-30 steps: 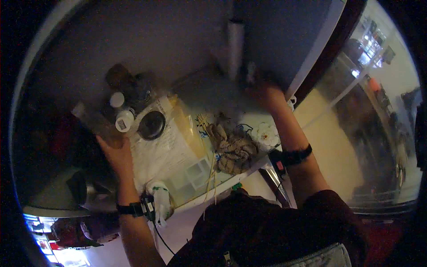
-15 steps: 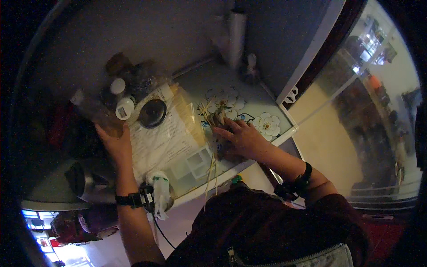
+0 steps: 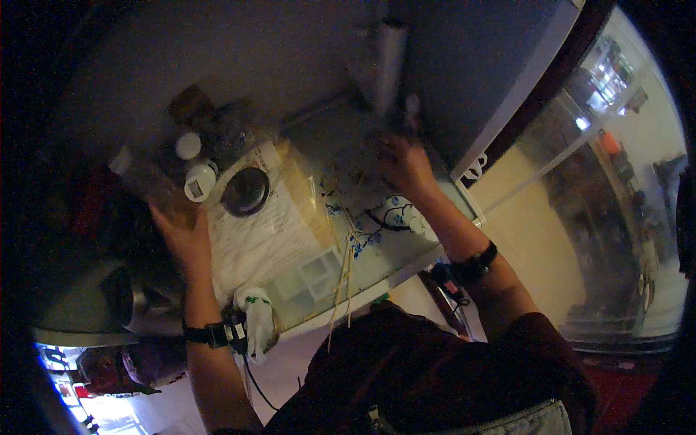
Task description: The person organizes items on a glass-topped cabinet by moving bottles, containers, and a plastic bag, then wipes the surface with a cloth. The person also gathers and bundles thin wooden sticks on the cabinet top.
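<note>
My left hand [image 3: 185,243] is at the left of the tabletop, thumb and fingers curved around a dim, see-through thing I cannot make out. Just beyond it are a white-capped bottle [image 3: 201,181] and a second white cap [image 3: 188,146]. My right hand [image 3: 407,165] reaches over the far right of the table, smeared by motion. Its fingertips are lost in shadow near a white roll [image 3: 390,65], so I cannot tell what they hold. Thin pale stalks [image 3: 346,279] lie across the table's near edge, below a flower-patterned surface [image 3: 420,226].
A round dark dish [image 3: 246,192] rests on printed paper sheets [image 3: 254,243]. Closer to me are a clear square tray [image 3: 319,274] and a white bag with green marks [image 3: 255,319]. A metal vessel [image 3: 148,301] stands at the left. Walls border the table's far sides.
My right hand has moved away from me and slightly right, off the dark bundle on the flower pattern. That bundle no longer shows there. My left hand has stayed nearly in place.
</note>
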`<state>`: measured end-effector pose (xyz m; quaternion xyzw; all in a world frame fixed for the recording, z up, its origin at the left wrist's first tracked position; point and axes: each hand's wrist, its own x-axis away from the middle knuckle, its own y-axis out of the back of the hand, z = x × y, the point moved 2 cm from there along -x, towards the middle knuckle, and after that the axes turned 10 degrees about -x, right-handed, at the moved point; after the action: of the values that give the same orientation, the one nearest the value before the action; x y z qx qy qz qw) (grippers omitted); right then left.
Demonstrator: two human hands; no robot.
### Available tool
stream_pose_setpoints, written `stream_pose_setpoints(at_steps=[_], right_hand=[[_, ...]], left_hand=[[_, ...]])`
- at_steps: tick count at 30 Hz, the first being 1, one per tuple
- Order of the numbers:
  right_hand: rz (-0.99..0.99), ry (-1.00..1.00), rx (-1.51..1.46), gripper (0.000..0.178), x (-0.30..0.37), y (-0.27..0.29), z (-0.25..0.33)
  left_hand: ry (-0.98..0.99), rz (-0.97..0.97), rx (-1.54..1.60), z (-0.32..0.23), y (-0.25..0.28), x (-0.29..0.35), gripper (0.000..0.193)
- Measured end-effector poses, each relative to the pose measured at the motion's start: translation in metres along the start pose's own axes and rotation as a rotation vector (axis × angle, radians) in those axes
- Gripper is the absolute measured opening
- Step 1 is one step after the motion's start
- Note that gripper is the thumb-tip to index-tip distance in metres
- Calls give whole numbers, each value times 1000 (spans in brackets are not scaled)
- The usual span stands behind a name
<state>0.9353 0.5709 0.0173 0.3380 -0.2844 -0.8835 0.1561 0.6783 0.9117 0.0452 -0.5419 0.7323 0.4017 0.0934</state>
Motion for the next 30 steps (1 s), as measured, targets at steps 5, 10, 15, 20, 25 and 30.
stream_pose_setpoints(at_steps=[5, 10, 15, 20, 25, 30], right_hand=[[182, 7, 801, 46, -42, -88, -46], [-23, 326, 322, 44, -62, -105, -66], [308, 138, 176, 39, -92, -132, -52], [658, 43, -121, 34, -67, -120, -37], [716, 22, -376, 29, -47, -97, -54], [573, -141, -316, 27, -107, -111, -77]], left_hand=[[41, 47, 167, 0, -1, 2, 95], [97, 58, 136, -3, 4, 3, 95], [-51, 111, -35, -3, 3, -12, 95], [35, 86, 95, -3, 3, -2, 98], [18, 26, -106, -8, 5, 8, 99], [-2, 35, -19, -24, 8, 10, 98]])
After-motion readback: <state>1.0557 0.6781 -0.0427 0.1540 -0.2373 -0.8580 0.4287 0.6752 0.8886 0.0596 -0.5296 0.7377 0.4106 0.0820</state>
